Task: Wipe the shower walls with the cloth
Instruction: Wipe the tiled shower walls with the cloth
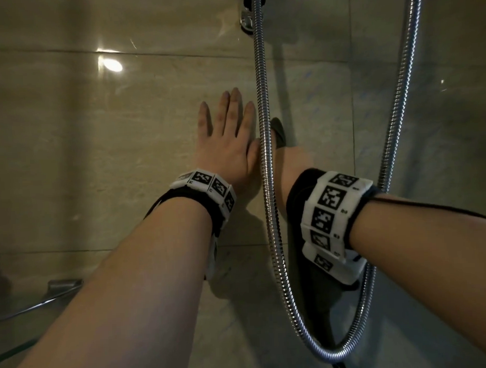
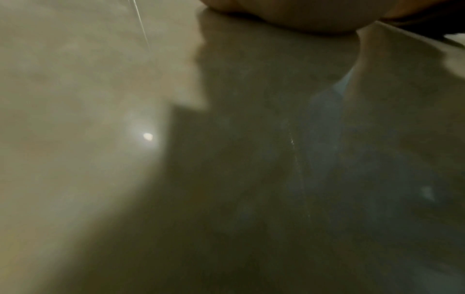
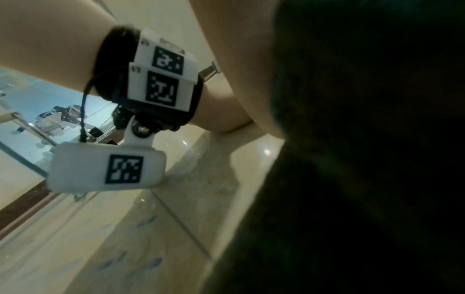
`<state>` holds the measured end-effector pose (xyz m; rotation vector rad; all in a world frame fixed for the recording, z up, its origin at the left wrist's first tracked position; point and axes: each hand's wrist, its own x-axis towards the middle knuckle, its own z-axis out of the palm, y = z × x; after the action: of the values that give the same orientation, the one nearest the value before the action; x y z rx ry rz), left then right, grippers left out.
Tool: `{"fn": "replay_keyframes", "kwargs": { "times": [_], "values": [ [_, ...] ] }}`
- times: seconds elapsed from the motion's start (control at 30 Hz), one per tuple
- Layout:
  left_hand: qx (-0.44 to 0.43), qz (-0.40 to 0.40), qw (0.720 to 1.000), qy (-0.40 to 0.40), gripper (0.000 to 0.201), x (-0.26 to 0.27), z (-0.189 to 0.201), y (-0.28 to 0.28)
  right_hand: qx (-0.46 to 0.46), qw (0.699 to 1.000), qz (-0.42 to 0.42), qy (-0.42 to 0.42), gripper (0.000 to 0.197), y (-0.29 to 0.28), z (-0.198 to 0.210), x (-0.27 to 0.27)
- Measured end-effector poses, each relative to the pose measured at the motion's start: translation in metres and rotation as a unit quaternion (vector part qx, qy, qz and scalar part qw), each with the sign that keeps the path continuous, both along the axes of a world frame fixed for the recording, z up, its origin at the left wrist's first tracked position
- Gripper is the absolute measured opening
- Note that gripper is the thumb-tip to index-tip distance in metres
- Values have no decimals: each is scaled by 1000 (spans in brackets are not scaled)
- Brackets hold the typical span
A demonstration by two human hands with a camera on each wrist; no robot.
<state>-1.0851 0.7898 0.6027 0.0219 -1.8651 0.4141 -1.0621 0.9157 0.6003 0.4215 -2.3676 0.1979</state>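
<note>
The left hand (image 1: 226,140) lies flat, fingers straight, on the wall (image 1: 97,150). Just beside it, past the shower hose (image 1: 266,161), the right hand (image 1: 286,165) presses the dark cloth (image 1: 278,133) to the tile; its grip is hidden. Wiping seems underway; next, likely sweep the cloth clear of the hose.
</note>
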Motion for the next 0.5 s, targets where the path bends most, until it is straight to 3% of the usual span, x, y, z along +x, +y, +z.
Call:
{"fn": "replay_keyframes", "kwargs": {
  "times": [0.07, 0.23, 0.37, 0.5],
  "values": [
    [2, -1, 1000, -3, 65, 2, 0, 0, 31, 999, -23, 29, 40, -3, 8, -3],
    [1, 5, 1000, -9, 66, 4, 0, 1, 108, 987, -70, 94, 67, 6, 22, -9],
    [2, 4, 1000, -11, 65, 3, -1, 1, 59, 994, -73, 48, 64, 14, 24, -5],
    [-2, 4, 1000, -5, 63, 2, -1, 1, 110, 987, -117, 23, 61, 13, 16, -2]
  ]
}}
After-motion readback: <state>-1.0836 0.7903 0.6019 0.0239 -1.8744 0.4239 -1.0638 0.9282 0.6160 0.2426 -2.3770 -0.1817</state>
